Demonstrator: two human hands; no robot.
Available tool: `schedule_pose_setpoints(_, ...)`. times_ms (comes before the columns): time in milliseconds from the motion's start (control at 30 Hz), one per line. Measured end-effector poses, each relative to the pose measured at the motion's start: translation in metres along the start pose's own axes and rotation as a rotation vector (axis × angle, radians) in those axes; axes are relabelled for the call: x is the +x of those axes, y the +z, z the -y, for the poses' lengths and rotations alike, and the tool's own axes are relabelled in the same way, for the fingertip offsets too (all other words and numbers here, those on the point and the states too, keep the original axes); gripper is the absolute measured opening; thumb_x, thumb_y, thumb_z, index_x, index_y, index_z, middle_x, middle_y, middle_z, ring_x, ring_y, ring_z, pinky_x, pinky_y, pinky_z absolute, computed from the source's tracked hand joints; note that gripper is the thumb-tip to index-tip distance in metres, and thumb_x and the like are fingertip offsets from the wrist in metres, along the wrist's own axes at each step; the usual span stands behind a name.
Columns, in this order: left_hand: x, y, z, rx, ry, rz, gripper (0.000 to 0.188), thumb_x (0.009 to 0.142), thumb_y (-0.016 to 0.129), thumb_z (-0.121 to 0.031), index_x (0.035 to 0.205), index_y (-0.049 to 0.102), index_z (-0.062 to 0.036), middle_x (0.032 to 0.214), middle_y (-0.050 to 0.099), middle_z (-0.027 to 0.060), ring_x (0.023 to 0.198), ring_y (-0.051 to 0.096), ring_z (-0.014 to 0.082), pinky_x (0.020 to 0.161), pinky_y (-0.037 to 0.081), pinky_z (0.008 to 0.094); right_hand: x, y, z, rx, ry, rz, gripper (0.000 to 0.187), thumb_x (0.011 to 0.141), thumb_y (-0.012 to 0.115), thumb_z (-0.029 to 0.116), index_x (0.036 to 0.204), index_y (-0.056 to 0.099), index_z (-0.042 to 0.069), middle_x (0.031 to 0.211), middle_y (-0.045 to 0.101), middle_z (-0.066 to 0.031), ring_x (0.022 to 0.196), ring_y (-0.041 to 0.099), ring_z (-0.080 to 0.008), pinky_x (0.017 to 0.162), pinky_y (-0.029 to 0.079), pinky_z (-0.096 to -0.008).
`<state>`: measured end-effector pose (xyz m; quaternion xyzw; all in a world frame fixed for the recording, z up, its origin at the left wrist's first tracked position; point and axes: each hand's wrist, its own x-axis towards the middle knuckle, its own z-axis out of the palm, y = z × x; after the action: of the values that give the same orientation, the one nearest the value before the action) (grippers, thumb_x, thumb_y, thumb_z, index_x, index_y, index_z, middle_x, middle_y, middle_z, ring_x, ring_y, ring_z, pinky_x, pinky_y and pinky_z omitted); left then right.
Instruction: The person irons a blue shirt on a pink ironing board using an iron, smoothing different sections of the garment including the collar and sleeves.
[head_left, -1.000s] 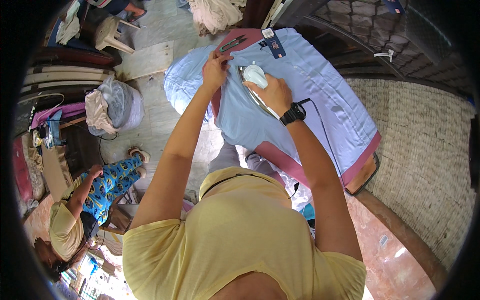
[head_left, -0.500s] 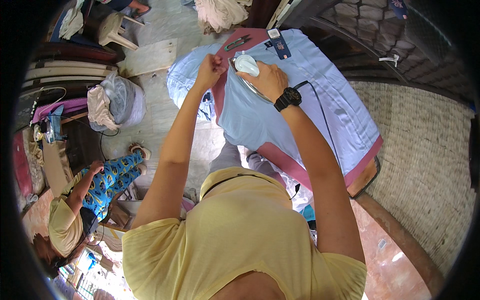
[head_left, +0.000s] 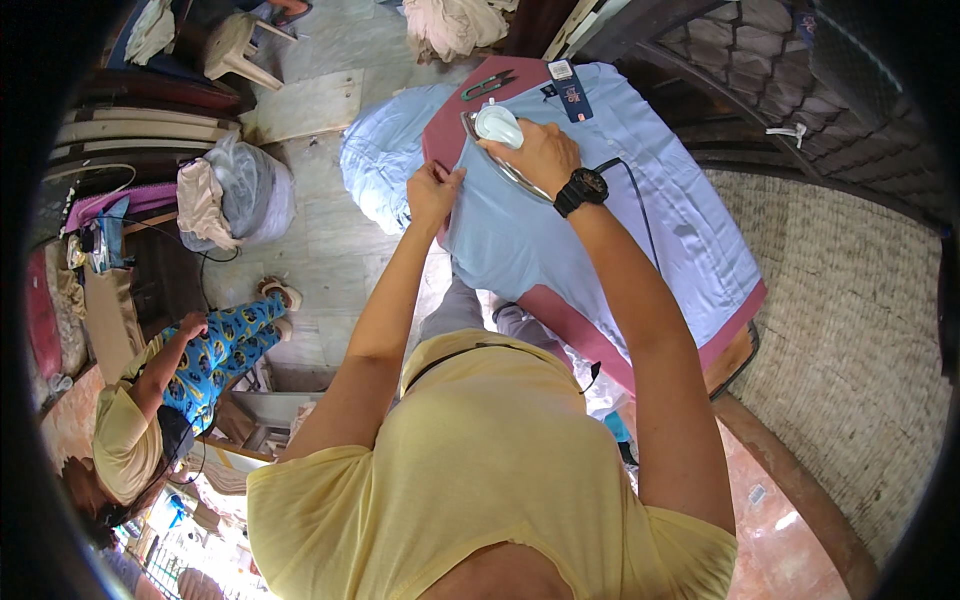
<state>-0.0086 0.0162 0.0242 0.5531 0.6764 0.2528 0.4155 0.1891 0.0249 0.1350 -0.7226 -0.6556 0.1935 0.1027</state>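
A light-blue shirt point(head_left: 520, 240) lies spread over an ironing table with a maroon cover point(head_left: 452, 128). My right hand point(head_left: 545, 158) is wrapped around the handle of a pale green and white electric iron point(head_left: 498, 125), whose soleplate rests on the far left of the shirt. Beside it, my left hand point(head_left: 432, 195) is closed in a pinch on the shirt's left edge. A dark cord point(head_left: 642, 215) trails from the iron across the cloth. Just beyond the iron lie green-handled thread snips point(head_left: 487, 86) and a navy hang tag point(head_left: 570, 92) on the shirt.
More light-blue cloth point(head_left: 385, 150) is heaped past the table's left side. Plastic bags point(head_left: 250, 190) and a cream stool point(head_left: 235, 50) stand on the floor at left. Another person in patterned trousers point(head_left: 225, 350) sits at far left. A dark metal grille point(head_left: 740, 90) rises at right.
My left hand has come nearer to me, from beside the iron's tip down to the shirt's left edge. The iron and my right hand stay in nearly the same place on the cloth.
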Motion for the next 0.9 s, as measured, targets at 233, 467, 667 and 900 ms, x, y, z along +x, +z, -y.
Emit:
schedule_pose_setpoints(233, -0.009, 0.013, 0.014, -0.166, 0.135, -0.142, 0.023, 0.080, 0.081, -0.019, 0.084, 0.065, -0.0028, 0.067, 0.060, 0.0039, 0.057, 0.053, 0.0155, 0.059, 0.047, 0.0302, 0.003, -0.003, 0.001, 0.018, -0.083, 0.036, 0.069, 0.076, 0.068, 0.068, 0.099, 0.072, 0.004, 0.088, 0.071, -0.0241, 0.083, 0.070, -0.0415, 0.074, 0.056, -0.0512)
schedule_pose_setpoints(467, 0.004, 0.023, 0.004, 0.050, 0.378, -0.211, 0.018, 0.082, 0.075, -0.013, 0.091, 0.065, -0.0006, 0.080, 0.064, 0.0102, 0.069, 0.062, 0.0241, 0.068, 0.051, 0.0353, 0.007, 0.004, 0.001, 0.038, -0.046, 0.003, 0.070, 0.075, 0.068, 0.069, 0.099, 0.072, 0.004, 0.087, 0.071, -0.0240, 0.082, 0.070, -0.0403, 0.073, 0.056, -0.0507)
schedule_pose_setpoints(667, 0.025, 0.021, 0.004, -0.158, 0.138, -0.033, 0.014, 0.083, 0.071, -0.011, 0.089, 0.065, 0.0004, 0.081, 0.068, 0.0095, 0.072, 0.066, 0.0203, 0.070, 0.052, 0.0322, 0.008, 0.005, -0.002, 0.018, -0.047, 0.010, 0.070, 0.076, 0.067, 0.070, 0.102, 0.073, 0.006, 0.091, 0.072, -0.0232, 0.087, 0.070, -0.0389, 0.076, 0.055, -0.0504)
schedule_pose_setpoints(900, 0.041, 0.018, -0.006, -0.160, -0.086, 0.143, 0.020, 0.079, 0.077, -0.016, 0.088, 0.068, -0.0004, 0.079, 0.070, 0.0076, 0.072, 0.066, 0.0155, 0.068, 0.052, 0.0295, 0.007, -0.004, 0.000, -0.001, -0.067, 0.011, 0.069, 0.076, 0.067, 0.070, 0.104, 0.073, 0.006, 0.091, 0.072, -0.0215, 0.087, 0.071, -0.0376, 0.075, 0.055, -0.0507)
